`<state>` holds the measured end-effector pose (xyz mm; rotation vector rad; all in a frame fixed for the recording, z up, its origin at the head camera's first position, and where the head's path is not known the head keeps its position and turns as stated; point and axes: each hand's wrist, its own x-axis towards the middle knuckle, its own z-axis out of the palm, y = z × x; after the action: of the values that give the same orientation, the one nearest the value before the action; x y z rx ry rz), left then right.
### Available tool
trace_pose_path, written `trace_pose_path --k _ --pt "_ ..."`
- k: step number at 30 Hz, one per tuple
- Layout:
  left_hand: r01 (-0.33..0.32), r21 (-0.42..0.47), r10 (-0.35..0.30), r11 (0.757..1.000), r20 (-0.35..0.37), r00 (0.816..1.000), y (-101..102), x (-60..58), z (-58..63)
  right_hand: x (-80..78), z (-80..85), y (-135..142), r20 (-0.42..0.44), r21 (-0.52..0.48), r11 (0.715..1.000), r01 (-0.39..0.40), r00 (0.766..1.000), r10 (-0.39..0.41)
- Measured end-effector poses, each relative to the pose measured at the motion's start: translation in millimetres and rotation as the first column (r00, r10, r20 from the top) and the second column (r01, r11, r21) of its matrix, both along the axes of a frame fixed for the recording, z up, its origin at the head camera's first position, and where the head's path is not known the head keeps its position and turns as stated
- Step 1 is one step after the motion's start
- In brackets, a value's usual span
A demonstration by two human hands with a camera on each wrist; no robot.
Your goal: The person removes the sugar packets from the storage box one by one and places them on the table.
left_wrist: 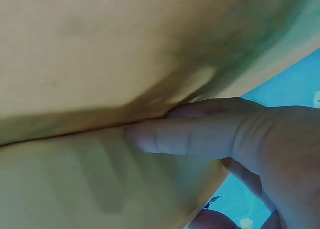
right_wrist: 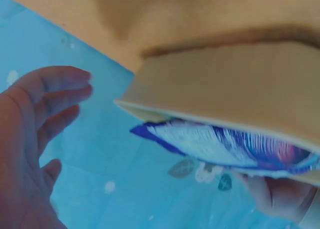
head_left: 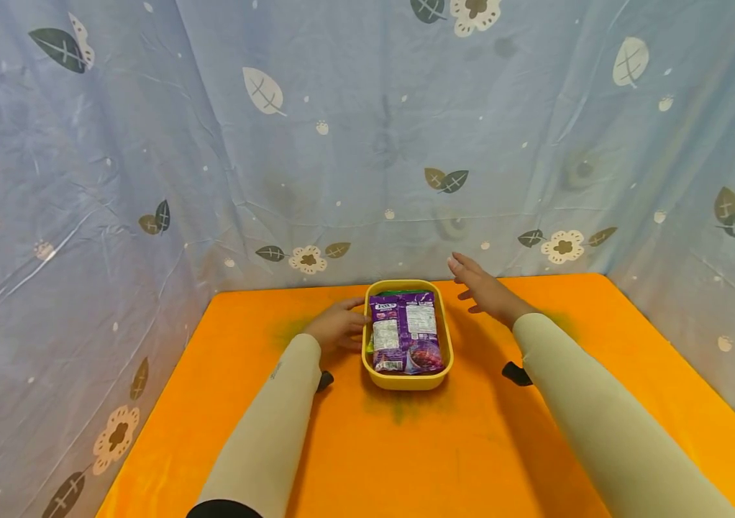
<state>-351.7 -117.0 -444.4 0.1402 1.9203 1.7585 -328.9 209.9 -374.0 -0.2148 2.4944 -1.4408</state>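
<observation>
A yellow plastic bin [head_left: 408, 382] with rounded corners stands on the orange tabletop. Inside it lies a purple snack packet [head_left: 421, 320], with white label panels and a food picture, nearly filling the opening. Green packaging shows at the bin's back and left edges, mostly hidden beneath. My left hand [head_left: 336, 327] is at the bin's left side; in the left wrist view its extended fingers [left_wrist: 200, 135] lie against the outer wall, close to the table. Off to the bin's right, my right hand [head_left: 489, 293] hovers with loosely bent fingers [right_wrist: 60, 79] spread, holding nothing.
A pale blue curtain [head_left: 367, 144] with leaf and flower prints hangs behind the orange table [head_left: 419, 460] and along both sides. A black strap end [head_left: 518, 373] juts from below the right wrist.
</observation>
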Motion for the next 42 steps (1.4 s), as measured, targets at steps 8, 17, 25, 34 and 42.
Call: trace_pose_path --k 8,17,25,34,42 --pt "0.003 0.058 -0.004 0.998 0.012 1.000 0.7 4.0 -6.9 6.3 7.3 -4.9 0.108 -0.216 0.976 0.010 0.994 0.014" --pt "-0.031 0.154 0.025 0.988 0.037 0.999 -3.8 6.2 -18.0 9.6 -0.5 -13.0 0.164 -0.339 0.941 -0.014 0.984 0.074" --pt "-0.038 0.168 0.032 0.985 0.038 0.999 -1.8 7.4 -19.7 13.9 1.2 -25.1 0.181 -0.271 0.962 -0.041 0.979 0.093" --pt "-0.032 0.175 0.026 0.984 0.039 0.999 0.5 11.4 -17.2 23.4 -2.1 -40.0 0.202 -0.212 0.974 -0.080 0.972 0.123" --pt "-0.031 0.163 0.026 0.986 0.032 0.999 1.5 14.7 -14.3 27.9 -8.1 -51.9 0.201 -0.196 0.971 -0.138 0.963 0.177"
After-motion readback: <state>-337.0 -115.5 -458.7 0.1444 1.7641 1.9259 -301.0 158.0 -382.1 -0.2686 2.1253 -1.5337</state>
